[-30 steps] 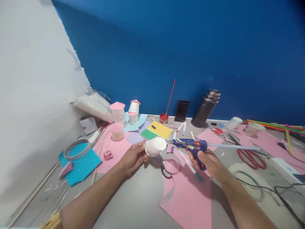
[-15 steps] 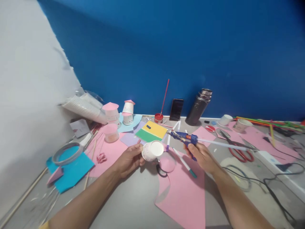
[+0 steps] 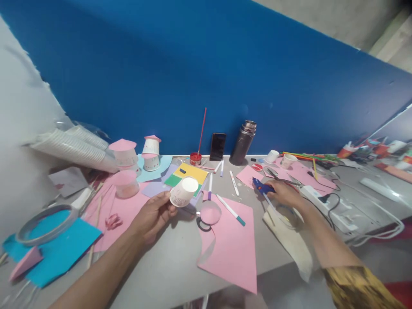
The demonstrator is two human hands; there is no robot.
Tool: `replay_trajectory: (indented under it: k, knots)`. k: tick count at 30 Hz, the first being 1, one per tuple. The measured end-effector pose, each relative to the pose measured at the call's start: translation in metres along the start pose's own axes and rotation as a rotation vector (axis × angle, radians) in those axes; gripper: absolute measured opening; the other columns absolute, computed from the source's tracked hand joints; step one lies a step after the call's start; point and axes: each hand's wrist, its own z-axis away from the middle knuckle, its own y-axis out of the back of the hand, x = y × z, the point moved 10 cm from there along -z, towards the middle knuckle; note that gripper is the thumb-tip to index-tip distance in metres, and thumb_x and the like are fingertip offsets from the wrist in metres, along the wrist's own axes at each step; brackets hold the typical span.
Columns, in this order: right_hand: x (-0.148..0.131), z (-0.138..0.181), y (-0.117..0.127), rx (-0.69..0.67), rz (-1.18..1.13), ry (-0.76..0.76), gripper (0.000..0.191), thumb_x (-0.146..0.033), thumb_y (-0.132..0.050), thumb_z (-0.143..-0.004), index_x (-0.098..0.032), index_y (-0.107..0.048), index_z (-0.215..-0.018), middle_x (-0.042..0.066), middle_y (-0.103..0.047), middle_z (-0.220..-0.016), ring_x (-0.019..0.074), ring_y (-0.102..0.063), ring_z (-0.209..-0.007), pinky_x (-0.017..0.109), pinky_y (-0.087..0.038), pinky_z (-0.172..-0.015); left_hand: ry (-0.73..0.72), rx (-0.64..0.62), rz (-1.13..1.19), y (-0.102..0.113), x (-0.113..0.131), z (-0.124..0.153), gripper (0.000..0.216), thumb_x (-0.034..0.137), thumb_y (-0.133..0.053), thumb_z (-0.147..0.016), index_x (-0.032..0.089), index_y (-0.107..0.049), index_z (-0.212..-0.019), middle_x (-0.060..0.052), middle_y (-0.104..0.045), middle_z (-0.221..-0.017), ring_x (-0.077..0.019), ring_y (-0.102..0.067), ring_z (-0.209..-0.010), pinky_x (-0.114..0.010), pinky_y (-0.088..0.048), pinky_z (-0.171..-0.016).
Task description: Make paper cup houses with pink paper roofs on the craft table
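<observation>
Pinched in my left hand (image 3: 158,214) is a small white paper cup (image 3: 183,192), tilted so that its pale round end faces up and right. On the right, my right hand (image 3: 283,194) is wrapped round a blue glue gun (image 3: 262,185), low over the table, with a whitish glue stick trailing from its back. A pink paper disc (image 3: 210,213) lies near the cup, partly over the handle of black scissors (image 3: 203,223). Beneath the disc is a cut pink sheet (image 3: 230,253). A green-capped marker (image 3: 230,209) rests on that sheet.
Cups with pink paper roofs (image 3: 122,151) stand at left, before stacked cups (image 3: 69,146). A tape roll (image 3: 22,235) lies on blue paper (image 3: 69,253). At the back are a phone (image 3: 218,146) and a dark flask (image 3: 243,143). A power strip (image 3: 328,208) lies right.
My right hand has carried the glue gun rightward and down, away from the cup. My left hand still holds the cup. The view has turned to the right.
</observation>
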Motion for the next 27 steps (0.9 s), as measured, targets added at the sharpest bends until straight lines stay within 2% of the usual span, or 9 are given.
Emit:
replay_trajectory:
  k: [4,8,10,13,15,17,20,22,27]
  knots:
    - [-0.007,-0.005,-0.009,0.039,0.032,0.019,0.028,-0.016,-0.067,-0.086,-0.015,-0.07,-0.113,0.014,-0.074,-0.117,0.0251,-0.067,-0.107,0.03,-0.046,-0.088,-0.017,0.067,0.021,0.007,0.0,-0.003,0.011,0.014,-0.071,-0.087,0.01,-0.065,-0.079,-0.002,-0.06,-0.073,-0.0084,-0.052,-0.056,-0.018,-0.051,-0.052]
    - [-0.032,0.006,0.002,0.128,0.07,-0.002,0.029,-0.015,-0.064,-0.089,-0.015,-0.069,-0.117,0.018,-0.072,-0.123,0.0308,-0.063,-0.115,0.036,-0.045,-0.093,-0.021,0.142,0.064,0.016,-0.001,-0.006,0.009,0.01,-0.067,-0.087,0.011,-0.063,-0.079,-0.002,-0.061,-0.072,-0.0082,-0.055,-0.055,-0.018,-0.054,-0.054]
    - [-0.06,0.019,0.001,0.133,0.06,0.028,0.02,-0.021,-0.056,-0.096,-0.019,-0.071,-0.11,0.014,-0.075,-0.113,0.0286,-0.067,-0.107,0.034,-0.045,-0.086,-0.029,0.147,0.068,0.018,0.0,-0.008,0.008,0.009,-0.065,-0.088,0.01,-0.063,-0.081,-0.003,-0.062,-0.073,-0.0083,-0.056,-0.055,-0.019,-0.056,-0.056]
    - [-0.114,0.039,-0.015,0.059,0.019,0.135,0.018,-0.027,-0.055,-0.099,-0.024,-0.073,-0.097,0.004,-0.079,-0.098,0.0228,-0.071,-0.089,0.03,-0.043,-0.072,-0.042,0.139,0.068,0.019,0.0,-0.01,0.007,0.01,-0.062,-0.09,0.01,-0.063,-0.083,-0.004,-0.063,-0.076,-0.0079,-0.056,-0.056,-0.019,-0.056,-0.056]
    - [-0.147,0.048,-0.028,0.014,-0.003,0.211,0.018,-0.027,-0.056,-0.098,-0.025,-0.073,-0.094,0.003,-0.079,-0.095,0.0216,-0.071,-0.087,0.029,-0.042,-0.071,-0.045,0.132,0.066,0.019,-0.001,-0.011,0.005,0.011,-0.062,-0.09,0.01,-0.063,-0.086,-0.004,-0.063,-0.076,-0.0079,-0.055,-0.056,-0.019,-0.055,-0.055]
    - [-0.174,0.05,-0.039,-0.02,-0.02,0.279,0.014,-0.028,-0.062,-0.095,-0.024,-0.073,-0.104,0.005,-0.078,-0.102,0.0225,-0.07,-0.094,0.03,-0.045,-0.075,-0.046,0.122,0.063,0.019,-0.001,-0.011,0.004,0.012,-0.064,-0.089,0.01,-0.063,-0.087,-0.004,-0.063,-0.075,-0.008,-0.055,-0.056,-0.019,-0.053,-0.053]
    - [-0.205,0.047,-0.05,-0.062,-0.047,0.415,0.048,-0.034,-0.078,-0.084,-0.024,-0.064,-0.13,0.009,-0.071,-0.127,0.0282,-0.063,-0.115,0.035,-0.048,-0.089,-0.042,0.105,0.058,0.016,-0.002,-0.01,0.007,0.013,-0.068,-0.086,0.011,-0.061,-0.084,-0.002,-0.061,-0.071,-0.0077,-0.052,-0.054,-0.017,-0.048,-0.05]
    - [-0.222,0.043,-0.055,-0.089,-0.067,0.512,0.067,-0.035,-0.083,-0.079,-0.023,-0.058,-0.14,0.011,-0.065,-0.138,0.0316,-0.057,-0.124,0.041,-0.048,-0.098,-0.031,0.087,0.049,0.014,-0.004,-0.009,0.01,0.015,-0.07,-0.085,0.012,-0.061,-0.082,-0.001,-0.06,-0.068,-0.0077,-0.051,-0.053,-0.017,-0.045,-0.048]
    - [-0.241,0.035,-0.061,-0.147,-0.052,0.597,0.068,-0.029,-0.077,-0.081,-0.022,-0.054,-0.144,0.013,-0.059,-0.143,0.0329,-0.056,-0.126,0.044,-0.048,-0.101,-0.006,0.053,0.028,0.01,-0.007,-0.008,0.013,0.019,-0.073,-0.084,0.012,-0.062,-0.083,0.0,-0.057,-0.064,-0.008,-0.05,-0.051,-0.018,-0.043,-0.047]
